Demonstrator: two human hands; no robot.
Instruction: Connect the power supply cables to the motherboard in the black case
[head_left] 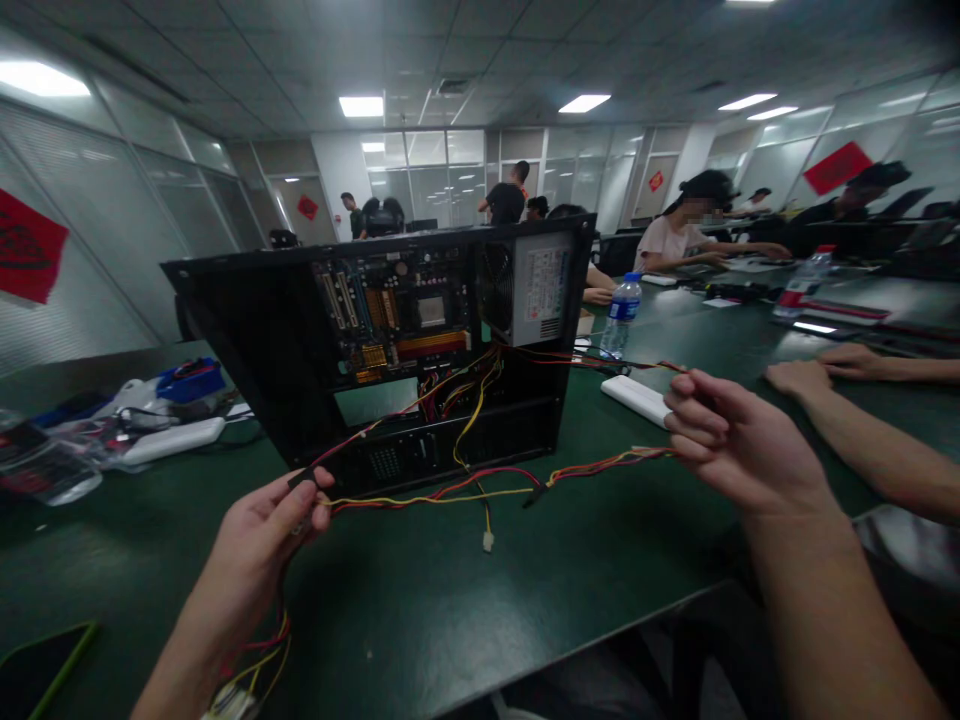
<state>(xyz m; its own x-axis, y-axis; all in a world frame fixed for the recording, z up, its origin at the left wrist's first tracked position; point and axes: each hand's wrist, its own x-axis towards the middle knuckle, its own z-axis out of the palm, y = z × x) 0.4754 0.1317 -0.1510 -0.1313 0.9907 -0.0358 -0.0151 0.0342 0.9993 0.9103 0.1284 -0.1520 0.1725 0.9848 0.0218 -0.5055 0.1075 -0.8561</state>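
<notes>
An open black computer case (262, 400) stands on the green table, its circuit board (431, 310) and silver power supply (541, 290) showing. Red, yellow and black cables (480, 410) run out from beside the power supply. At the left, my left hand (289, 510) is closed on a black connector and the cables, with more wires hanging below it. My right hand (712, 430) is closed round the cables at the right. Between my hands the cables are stretched in front of the case, and a small white connector (488, 541) dangles over the table.
A blue-capped bottle (621, 315) and a white bar-shaped object (636, 400) are behind my right hand. Another person's hands (825, 370) rest at the right. Plastic bags (135, 410) and a dark bottle (37, 465) lie left; a phone (45, 670) is at the near left. Several people sit or stand beyond.
</notes>
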